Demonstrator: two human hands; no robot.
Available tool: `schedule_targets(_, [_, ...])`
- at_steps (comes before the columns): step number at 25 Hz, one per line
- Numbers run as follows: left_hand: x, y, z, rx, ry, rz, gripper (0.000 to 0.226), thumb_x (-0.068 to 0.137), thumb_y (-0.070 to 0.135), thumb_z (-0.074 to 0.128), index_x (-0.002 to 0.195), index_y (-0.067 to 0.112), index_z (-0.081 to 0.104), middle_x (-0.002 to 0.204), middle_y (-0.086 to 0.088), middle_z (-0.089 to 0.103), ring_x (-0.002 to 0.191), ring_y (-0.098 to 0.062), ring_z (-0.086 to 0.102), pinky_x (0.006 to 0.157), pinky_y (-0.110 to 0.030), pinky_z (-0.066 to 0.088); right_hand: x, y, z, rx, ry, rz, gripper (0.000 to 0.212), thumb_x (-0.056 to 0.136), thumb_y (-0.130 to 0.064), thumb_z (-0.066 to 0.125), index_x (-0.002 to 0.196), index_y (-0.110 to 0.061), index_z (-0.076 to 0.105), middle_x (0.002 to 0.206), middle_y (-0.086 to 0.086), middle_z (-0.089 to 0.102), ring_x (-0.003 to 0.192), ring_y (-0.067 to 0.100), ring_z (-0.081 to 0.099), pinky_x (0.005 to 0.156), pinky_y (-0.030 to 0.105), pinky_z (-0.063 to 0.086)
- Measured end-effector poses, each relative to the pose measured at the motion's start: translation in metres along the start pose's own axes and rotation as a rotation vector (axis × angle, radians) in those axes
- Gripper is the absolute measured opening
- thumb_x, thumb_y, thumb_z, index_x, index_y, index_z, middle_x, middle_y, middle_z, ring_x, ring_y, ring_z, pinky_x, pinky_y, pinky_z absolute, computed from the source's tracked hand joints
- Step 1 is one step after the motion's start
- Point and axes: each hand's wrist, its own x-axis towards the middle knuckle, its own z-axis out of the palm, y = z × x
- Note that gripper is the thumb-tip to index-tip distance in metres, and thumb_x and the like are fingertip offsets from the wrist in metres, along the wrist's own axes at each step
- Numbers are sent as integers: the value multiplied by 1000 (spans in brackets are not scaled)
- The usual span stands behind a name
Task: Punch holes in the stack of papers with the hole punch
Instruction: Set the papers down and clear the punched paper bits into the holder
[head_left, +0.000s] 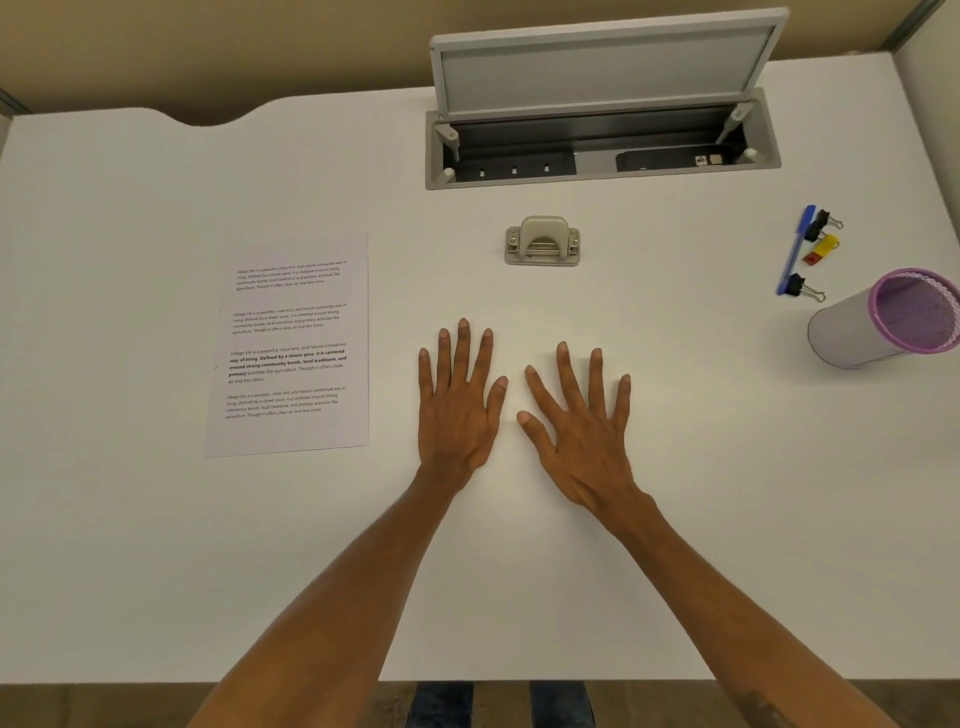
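Observation:
A stack of printed papers (291, 345) lies flat on the white desk (156, 545), left of centre. The grey hole punch (543, 241) stands farther back, near the middle, with its lever up. My left hand (460, 402) and my right hand (582, 431) rest palm down on the desk, side by side, fingers spread and holding nothing. Both hands lie nearer to me than the punch and to the right of the papers, touching neither.
An open cable box (602, 143) with its lid raised sits at the back of the desk. At the right lie a blue pen (795, 252), black binder clips (802, 286), a yellow-red clip (821, 248) and a tipped purple mesh pen cup (888, 319).

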Motion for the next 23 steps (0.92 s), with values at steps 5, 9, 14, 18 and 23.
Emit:
schedule_targets(5, [0, 3, -1, 13, -11, -18, 62, 108, 49, 17, 162, 24, 0, 171, -6, -3, 158, -29, -5, 126, -57, 6, -1, 4, -13, 617, 230, 180, 35, 97, -10, 64, 131, -12, 60, 137, 2, 54, 114, 18, 60, 99, 13, 43])
schedule_targets(9, [-1, 2, 0, 16, -8, -15, 62, 108, 49, 20, 162, 24, 1, 171, -5, -3, 158, -29, -4, 126, -56, 9, 20, -13, -16, 763, 273, 260, 26, 89, -2, 71, 114, -8, 64, 108, 2, 63, 87, 8, 60, 79, 0, 41])
schedule_targets(14, [-1, 2, 0, 4, -8, -15, 62, 108, 49, 20, 162, 24, 2, 171, -4, -2, 158, -28, -4, 126, -56, 9, 42, -16, -20, 794, 308, 264, 27, 88, -1, 72, 114, -6, 66, 107, 3, 65, 89, 10, 61, 81, 0, 42])
schedule_targets(18, [-1, 2, -2, 1, -12, -18, 61, 108, 48, 19, 162, 25, 1, 171, -4, -3, 158, -28, -5, 126, -56, 9, 46, 22, -28, 761, 262, 196, 21, 91, -9, 70, 111, -12, 72, 107, -2, 69, 97, 9, 63, 90, 20, 51])
schedule_targets(23, [0, 2, -2, 11, -23, -23, 61, 108, 47, 17, 162, 25, -1, 171, -4, -4, 158, -28, -6, 126, -56, 9, 54, 32, -24, 633, 1, 66, 30, 89, -19, 73, 119, -20, 73, 114, -5, 60, 104, 10, 51, 86, 7, 36])
